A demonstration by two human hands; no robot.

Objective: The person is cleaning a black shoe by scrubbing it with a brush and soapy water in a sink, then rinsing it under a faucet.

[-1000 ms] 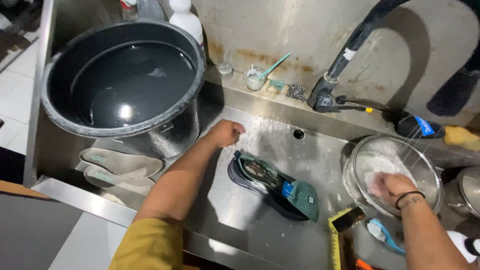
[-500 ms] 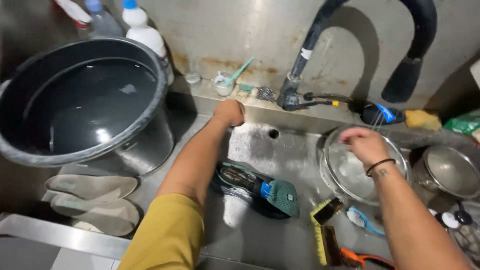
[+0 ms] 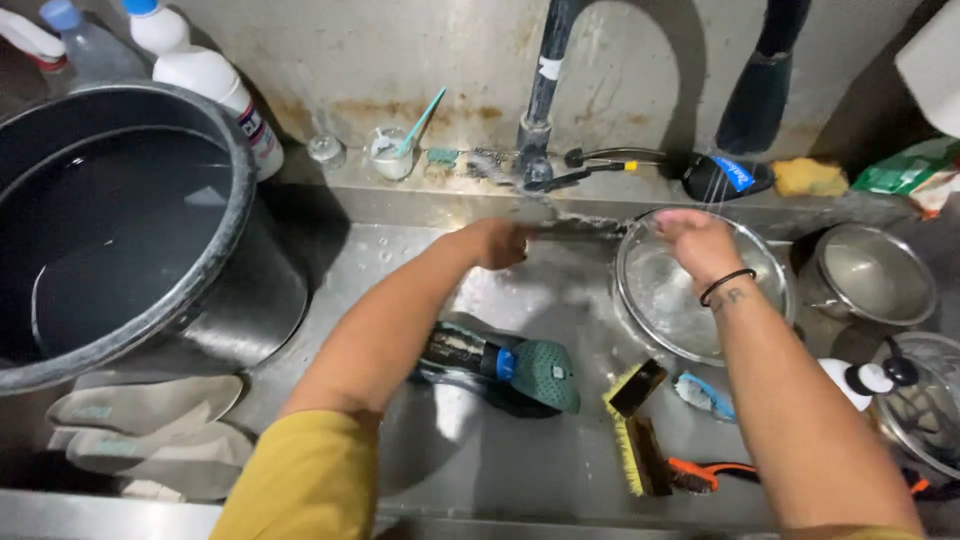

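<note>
Left hand (image 3: 497, 243) was loosely curled, holding nothing, over the steel sink basin (image 3: 540, 470) below the black tap pipe (image 3: 545, 95). Right hand (image 3: 697, 240) hung relaxed and empty above the clear round glass bowl (image 3: 660, 300). A dark shoe with green toe (image 3: 500, 365) lay between the forearms.

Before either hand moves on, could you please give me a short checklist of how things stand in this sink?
1. Left hand empty, at the sink's back wall: ok.
2. Right hand clear above the glass bowl: ok, holds nothing.
3. Water running from the faucet: cannot tell.
4. Shoe lying in the basin, untouched: ok.
5. Scrub brush lying free beside the shoe: ok.
6. Large black tub holds water: ok.
</note>
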